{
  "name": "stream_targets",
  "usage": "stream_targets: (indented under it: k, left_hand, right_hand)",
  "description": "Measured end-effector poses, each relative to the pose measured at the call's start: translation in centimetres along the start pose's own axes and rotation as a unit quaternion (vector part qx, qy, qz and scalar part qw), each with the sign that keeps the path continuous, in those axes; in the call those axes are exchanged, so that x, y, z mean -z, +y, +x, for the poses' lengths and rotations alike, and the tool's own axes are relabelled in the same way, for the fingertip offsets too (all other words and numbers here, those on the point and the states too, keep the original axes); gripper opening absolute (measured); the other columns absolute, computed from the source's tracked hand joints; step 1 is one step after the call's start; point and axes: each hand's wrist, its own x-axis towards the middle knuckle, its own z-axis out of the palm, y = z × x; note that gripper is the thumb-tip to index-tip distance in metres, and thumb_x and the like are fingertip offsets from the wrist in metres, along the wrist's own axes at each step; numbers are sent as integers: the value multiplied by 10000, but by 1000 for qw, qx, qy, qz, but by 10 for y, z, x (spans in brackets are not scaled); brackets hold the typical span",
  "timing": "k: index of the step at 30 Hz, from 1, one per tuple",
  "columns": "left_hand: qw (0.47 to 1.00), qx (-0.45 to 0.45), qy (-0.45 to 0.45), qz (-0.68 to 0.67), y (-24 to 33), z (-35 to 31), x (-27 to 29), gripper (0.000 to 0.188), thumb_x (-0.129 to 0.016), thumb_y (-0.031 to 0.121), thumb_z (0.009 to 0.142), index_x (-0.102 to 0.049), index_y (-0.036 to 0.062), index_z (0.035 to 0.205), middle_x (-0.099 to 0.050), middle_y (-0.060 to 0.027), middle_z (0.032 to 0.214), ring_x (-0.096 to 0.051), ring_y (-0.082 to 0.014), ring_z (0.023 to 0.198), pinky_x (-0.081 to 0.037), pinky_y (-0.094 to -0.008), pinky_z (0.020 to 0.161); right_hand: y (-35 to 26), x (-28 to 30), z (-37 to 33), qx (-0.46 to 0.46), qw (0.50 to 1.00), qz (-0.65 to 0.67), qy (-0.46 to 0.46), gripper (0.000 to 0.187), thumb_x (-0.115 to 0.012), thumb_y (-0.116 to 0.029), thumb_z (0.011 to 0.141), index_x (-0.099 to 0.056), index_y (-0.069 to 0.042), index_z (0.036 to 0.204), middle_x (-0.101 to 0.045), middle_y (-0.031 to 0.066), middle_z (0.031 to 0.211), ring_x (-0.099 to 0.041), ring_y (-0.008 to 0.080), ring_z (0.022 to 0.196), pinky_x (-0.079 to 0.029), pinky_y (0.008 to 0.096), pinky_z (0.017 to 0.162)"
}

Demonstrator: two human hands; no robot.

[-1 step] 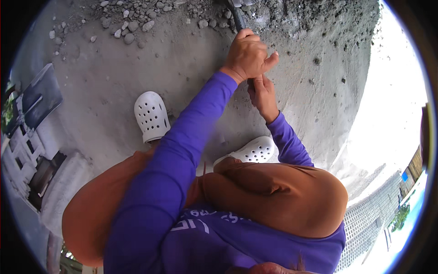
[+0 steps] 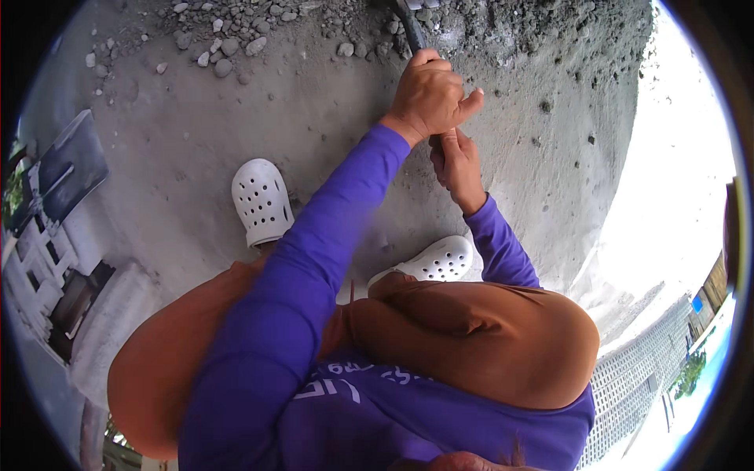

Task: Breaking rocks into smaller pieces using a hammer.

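My left hand [image 2: 430, 93] is wrapped round the dark handle [image 2: 411, 31] of a tool, knuckles up and thumb sticking out to the right. Just behind and below it, my right hand [image 2: 459, 166] closes on the same handle, its thumb lying along the top. The tool slants up towards the far edge. A bit of pale metal shows there, but most of its head is cut off, so I cannot tell its kind. Around that end lie damp grey mix [image 2: 518, 35] and loose gravel [image 2: 228, 43].
My white clogs [image 2: 261, 202] stand apart on the grey floor [image 2: 181, 133], below the hands. Blocks and boards [image 2: 59, 251] are piled at the left. A bright pale surface [image 2: 660, 157] bounds the right side, with a patterned wall [image 2: 640, 388] at lower right.
Both hands have shifted very slightly to the right with the handle. A stone near the tool's far end sits a little nearer to me.
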Motion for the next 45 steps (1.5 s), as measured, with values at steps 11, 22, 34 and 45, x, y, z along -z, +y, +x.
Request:
stream_targets:
  k: [11, 22, 34, 45]
  left_hand:
    - [987, -114, 96, -55, 25, 32, 36, 507, -586, 371, 779, -450, 102, 371, -435, 2, 419, -461, -165, 496, -400, -308, 765]
    - [991, -99, 62, -71, 62, 60, 46, 451, -588, 391, 724, -485, 124, 376, -496, 11, 430, -501, -159, 542, -409, -279, 760]
    - [996, -32, 17, -83, 18, 19, -19, 481, -567, 327, 780, -439, 101, 375, -428, 8, 419, -450, -168, 501, -401, -311, 770]
    - [989, -119, 59, -68, 36, 44, 20, 449, -566, 303, 771, -423, 116, 388, -431, 23, 494, -449, -148, 544, -397, -285, 780]
  right_hand:
    - [-18, -8, -16, 130, 989, 70, 10, 403, -344, -394, 974, -506, -30, 916, -433, -23, 611, -387, 59, 475, -308, 220, 413]
    - [-61, 19, -50, 61, 995, 69, 33, 446, -359, -415, 947, -508, 5, 956, -449, 22, 572, -353, 76, 381, -268, 210, 338]
    - [-24, 21, -5, -67, 996, 41, 33, 450, -323, -420, 964, -464, -44, 761, -417, 6, 521, -329, 75, 352, -258, 224, 309]
    - [-13, 15, -10, 99, 994, 18, 47, 389, -345, -393, 968, -494, -39, 907, -451, -7, 599, -393, 68, 457, -308, 219, 398]
